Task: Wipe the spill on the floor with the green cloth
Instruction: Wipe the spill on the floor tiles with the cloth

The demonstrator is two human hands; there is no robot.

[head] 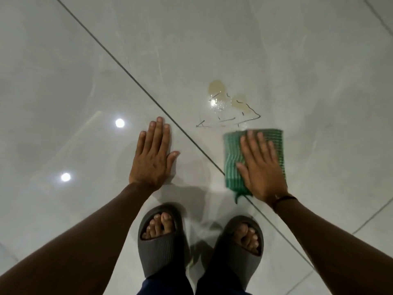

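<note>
A yellowish wet spill [228,102] with clear puddle edges lies on the pale glossy floor tile [276,60], just beyond the cloth. The green striped cloth [231,154] lies flat on the floor below the spill. My right hand [260,167] presses flat on top of it, fingers spread, covering its right half; the cloth looks slightly blurred. My left hand [154,156] rests flat on the floor to the left, palm down, fingers together, holding nothing, across a dark grout line [127,69] from the cloth.
My two feet in dark grey slides [161,239] [238,252] stand close below the hands. Grout lines cross the floor diagonally. Two ceiling lights are reflected [119,123] on the left tile.
</note>
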